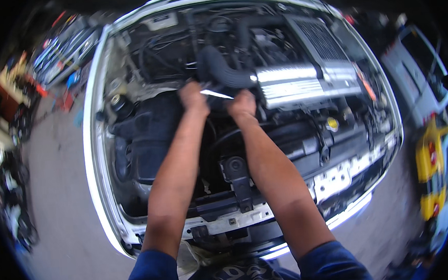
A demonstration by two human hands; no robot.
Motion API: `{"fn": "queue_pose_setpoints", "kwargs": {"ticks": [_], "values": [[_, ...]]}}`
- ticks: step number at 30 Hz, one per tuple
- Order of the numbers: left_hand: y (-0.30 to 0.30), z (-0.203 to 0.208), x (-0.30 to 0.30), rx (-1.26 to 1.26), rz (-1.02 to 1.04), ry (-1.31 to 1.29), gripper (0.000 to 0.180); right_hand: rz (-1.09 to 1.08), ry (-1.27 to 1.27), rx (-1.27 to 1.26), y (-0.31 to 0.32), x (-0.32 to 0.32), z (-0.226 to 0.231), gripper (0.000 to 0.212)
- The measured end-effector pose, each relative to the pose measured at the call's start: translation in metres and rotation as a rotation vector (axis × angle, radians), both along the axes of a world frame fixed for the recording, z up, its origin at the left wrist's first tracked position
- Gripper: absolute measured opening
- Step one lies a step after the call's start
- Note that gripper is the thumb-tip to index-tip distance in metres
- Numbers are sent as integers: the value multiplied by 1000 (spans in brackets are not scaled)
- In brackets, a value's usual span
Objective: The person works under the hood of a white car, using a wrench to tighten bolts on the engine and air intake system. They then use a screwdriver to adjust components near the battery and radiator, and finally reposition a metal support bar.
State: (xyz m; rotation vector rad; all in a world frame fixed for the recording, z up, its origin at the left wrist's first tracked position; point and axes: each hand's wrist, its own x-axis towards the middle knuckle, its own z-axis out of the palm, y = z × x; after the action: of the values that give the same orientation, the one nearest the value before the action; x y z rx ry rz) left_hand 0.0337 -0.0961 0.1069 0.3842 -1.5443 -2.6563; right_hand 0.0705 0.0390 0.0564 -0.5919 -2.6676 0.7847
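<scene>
Both my arms reach over an open engine bay. My left hand [193, 96] is closed, beside the black ribbed intake hose [217, 71]. Close to its right, my right hand [242, 104] is closed too, near the end of the silver finned cover [297, 84]. A thin, shiny metal bar [217, 94] spans the gap between the two hands and seems gripped at both ends. Motion blur hides its kind and the fingers' detail. Left of my left forearm sits a large black plastic box [157, 134].
A yellow oil cap [332, 124] sits right of my right forearm. The white front crossmember [259, 214] runs below my arms. A dark round reservoir cap [121, 104] stands at the left. A car door [420, 76] and a yellow bumper-like part [431, 168] lie at the right.
</scene>
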Motion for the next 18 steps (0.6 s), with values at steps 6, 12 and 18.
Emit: {"fn": "queue_pose_setpoints", "kwargs": {"ticks": [6, 12, 18], "values": [[-8, 15, 2, 218, -157, 51, 37, -83, 48, -278, -14, -6, 4, 41], [19, 51, 5, -54, -65, 192, 27, -200, 64, -502, -42, -22, 7, 58], [32, 72, 8, -332, -2, 219, 26, -277, 184, -614, -55, -27, 13, 37]]}}
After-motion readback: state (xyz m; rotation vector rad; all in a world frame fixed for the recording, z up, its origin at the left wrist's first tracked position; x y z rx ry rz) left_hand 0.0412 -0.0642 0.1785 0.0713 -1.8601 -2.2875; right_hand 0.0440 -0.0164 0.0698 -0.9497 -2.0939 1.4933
